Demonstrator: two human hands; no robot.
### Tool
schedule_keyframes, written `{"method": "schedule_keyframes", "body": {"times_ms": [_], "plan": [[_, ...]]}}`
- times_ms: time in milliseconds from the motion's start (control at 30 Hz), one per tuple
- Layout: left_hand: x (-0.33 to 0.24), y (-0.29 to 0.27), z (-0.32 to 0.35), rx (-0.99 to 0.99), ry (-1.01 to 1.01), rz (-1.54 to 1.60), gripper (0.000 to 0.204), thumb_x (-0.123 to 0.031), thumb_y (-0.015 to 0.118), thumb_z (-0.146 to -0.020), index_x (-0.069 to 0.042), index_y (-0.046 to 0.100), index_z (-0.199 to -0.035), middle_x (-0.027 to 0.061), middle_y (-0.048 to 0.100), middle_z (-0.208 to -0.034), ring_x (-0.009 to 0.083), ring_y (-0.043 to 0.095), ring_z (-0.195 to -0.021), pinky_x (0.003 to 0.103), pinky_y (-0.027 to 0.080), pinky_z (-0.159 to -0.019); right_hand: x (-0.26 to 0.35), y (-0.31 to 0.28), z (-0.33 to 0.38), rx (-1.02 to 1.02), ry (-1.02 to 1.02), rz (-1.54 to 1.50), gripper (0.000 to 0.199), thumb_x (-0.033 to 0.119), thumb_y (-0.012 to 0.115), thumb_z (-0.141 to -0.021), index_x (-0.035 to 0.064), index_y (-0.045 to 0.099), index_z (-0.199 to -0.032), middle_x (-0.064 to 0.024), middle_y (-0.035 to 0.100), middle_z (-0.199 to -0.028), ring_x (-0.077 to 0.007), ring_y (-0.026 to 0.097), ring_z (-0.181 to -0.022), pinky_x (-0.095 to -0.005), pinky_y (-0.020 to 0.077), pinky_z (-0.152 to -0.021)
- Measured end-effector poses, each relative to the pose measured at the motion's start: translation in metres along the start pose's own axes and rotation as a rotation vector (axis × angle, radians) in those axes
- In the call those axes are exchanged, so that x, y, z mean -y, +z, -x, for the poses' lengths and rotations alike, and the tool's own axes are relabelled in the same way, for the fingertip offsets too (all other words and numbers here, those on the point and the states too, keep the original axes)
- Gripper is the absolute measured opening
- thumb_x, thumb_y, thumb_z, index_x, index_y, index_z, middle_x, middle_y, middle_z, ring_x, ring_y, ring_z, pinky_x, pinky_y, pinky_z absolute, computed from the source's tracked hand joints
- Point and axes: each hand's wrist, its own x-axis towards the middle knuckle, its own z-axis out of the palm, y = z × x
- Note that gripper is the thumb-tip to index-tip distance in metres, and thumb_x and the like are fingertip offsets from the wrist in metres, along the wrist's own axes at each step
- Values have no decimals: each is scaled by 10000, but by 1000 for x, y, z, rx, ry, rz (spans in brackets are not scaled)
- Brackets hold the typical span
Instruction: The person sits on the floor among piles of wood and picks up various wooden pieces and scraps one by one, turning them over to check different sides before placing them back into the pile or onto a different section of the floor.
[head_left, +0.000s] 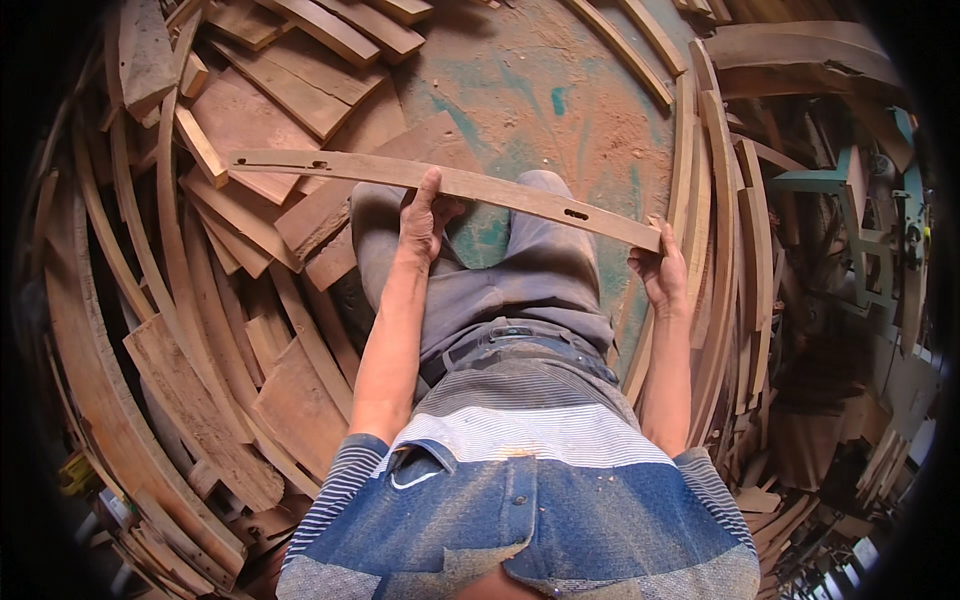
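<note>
Across my lap, above my knees, I hold a long wooden bar with several dark slots cut in its face. Its left end reaches out over stacked boards and sits farther away than its right end. My left hand is closed around the bar near its middle, thumb on top. At the right end, my right hand grips the bar between thumb and fingers. Part of the fingers of both hands is hidden behind or under the wood.
Loose boards lie piled at the far left, with long planks running down my left side. More strips stand along my right. Sawdust covers the greenish floor ahead. A pale green metal frame stands at far right.
</note>
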Motion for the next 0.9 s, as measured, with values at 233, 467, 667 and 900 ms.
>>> {"method": "schedule_keyframes", "body": {"times_ms": [233,467,667,900], "plan": [[-4,9,6,3,26,64,702,-614,783,-785,-81,580,-1195,67,666,-1027,209,644,-928,393,530,-829,6,0,2,-32,52,203,437,479,578,-995,67,598,-1140,-117,672,-836,-188,622,-609,-304,469,-461],[-9,9,5,-17,-65,306,541,-409,773,-878,-90,582,-1270,80,645,-1241,253,588,-1183,436,456,-1048,-7,7,-2,-39,37,236,468,520,618,-957,80,596,-1116,-101,660,-825,-168,633,-639,-259,423,-428],[-7,0,8,-10,-15,306,473,-324,790,-887,-85,575,-1234,54,648,-1114,220,621,-1090,424,517,-980,-5,27,12,-53,18,282,499,555,616,-945,72,601,-1072,-102,650,-749,-150,560,-498,-266,423,-426],[0,6,0,-72,-66,244,581,-346,841,-835,-81,566,-1273,48,635,-1122,223,599,-1088,439,511,-980,-7,7,-1,-79,-21,443,465,519,587,-965,68,636,-1066,-93,670,-876,-178,635,-680,-312,502,-550]]}}
